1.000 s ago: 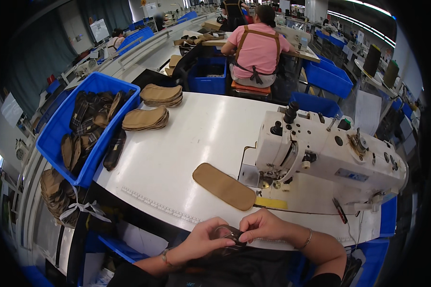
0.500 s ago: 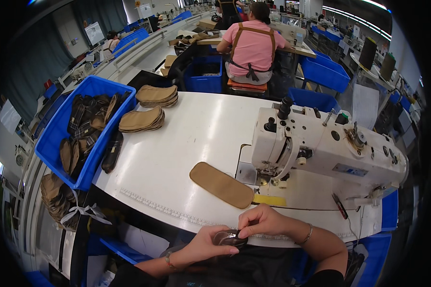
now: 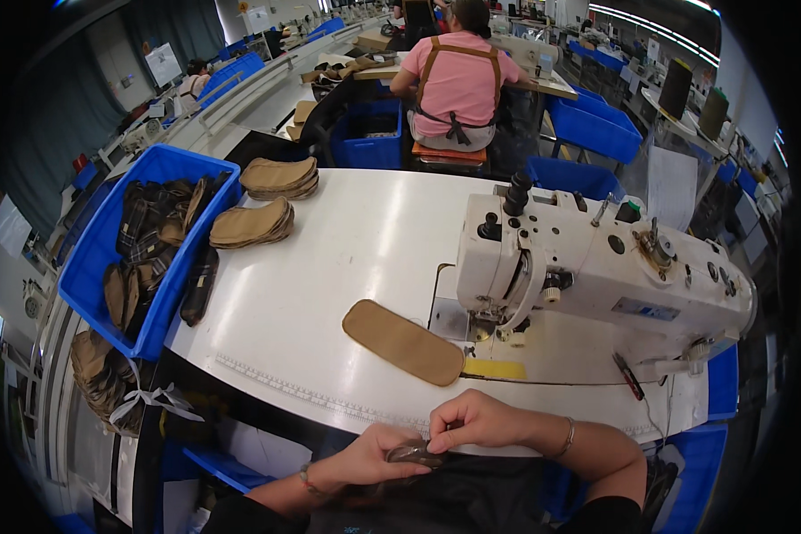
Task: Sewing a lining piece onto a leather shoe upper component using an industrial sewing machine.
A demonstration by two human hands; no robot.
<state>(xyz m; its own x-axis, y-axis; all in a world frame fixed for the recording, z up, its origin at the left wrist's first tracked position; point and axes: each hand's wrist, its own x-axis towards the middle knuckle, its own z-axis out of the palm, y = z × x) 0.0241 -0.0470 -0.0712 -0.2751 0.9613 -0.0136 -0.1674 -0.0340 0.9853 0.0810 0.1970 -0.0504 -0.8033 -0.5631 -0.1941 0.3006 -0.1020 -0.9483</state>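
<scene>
At the table's front edge, my left hand (image 3: 369, 460) holds a small dark folded fabric piece (image 3: 409, 454), its fingers curled behind it and thumb along the lower side. My right hand (image 3: 472, 423) pinches the same piece at its upper right. Just beyond them a tan rounded oblong pad (image 3: 402, 341) lies flat beside a yellow strip (image 3: 494, 368) and the white sewing machine (image 3: 596, 276). A small red-and-black handled tool (image 3: 628, 376) lies under the machine's arm at the right.
The white tabletop (image 3: 347, 249) holds two tan stacks (image 3: 251, 221) at back left, beside a blue bin (image 3: 102, 285) of dark plaid pieces. A tied bundle (image 3: 98, 374) sits at lower left. Beyond, a pink-shirted person (image 3: 458, 84) sits at another table.
My right hand has shifted a little leftward on the dark piece, which now appears more covered by my fingers. The whole view has moved slightly.
</scene>
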